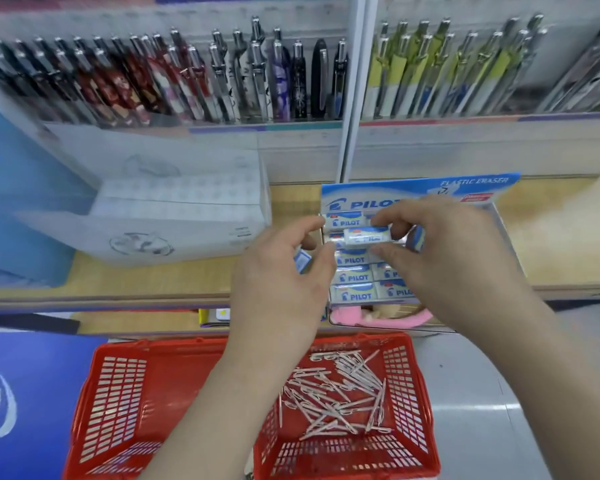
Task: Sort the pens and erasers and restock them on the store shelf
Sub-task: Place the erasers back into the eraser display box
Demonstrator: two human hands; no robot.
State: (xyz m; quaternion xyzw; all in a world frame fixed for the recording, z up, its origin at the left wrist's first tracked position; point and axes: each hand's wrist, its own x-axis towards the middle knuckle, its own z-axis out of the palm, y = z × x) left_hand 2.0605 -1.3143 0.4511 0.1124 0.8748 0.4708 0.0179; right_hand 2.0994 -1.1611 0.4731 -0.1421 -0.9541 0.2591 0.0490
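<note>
A blue-and-white Pilot eraser display box (471, 188) stands on the wooden shelf, with rows of wrapped erasers (354, 277) lying inside. Just above those rows, my right hand (444, 251) pinches one eraser (366, 236) between thumb and fingers; a blue-edged piece shows deeper in its palm. My left hand (284, 271) is curled at the box's left edge, and its fingers hold another blue-and-white eraser (302, 262). Below, a red basket (421, 386) holds several loose pale pens (336, 396).
Rows of clipped pens (194, 77) stand in the racks above. White cartons (174, 220) and a blue box (21, 188) fill the shelf's left side. On a lower shelf lie a pink plush item (354, 315) and a small packet. A blue sign (25, 393) is at bottom left.
</note>
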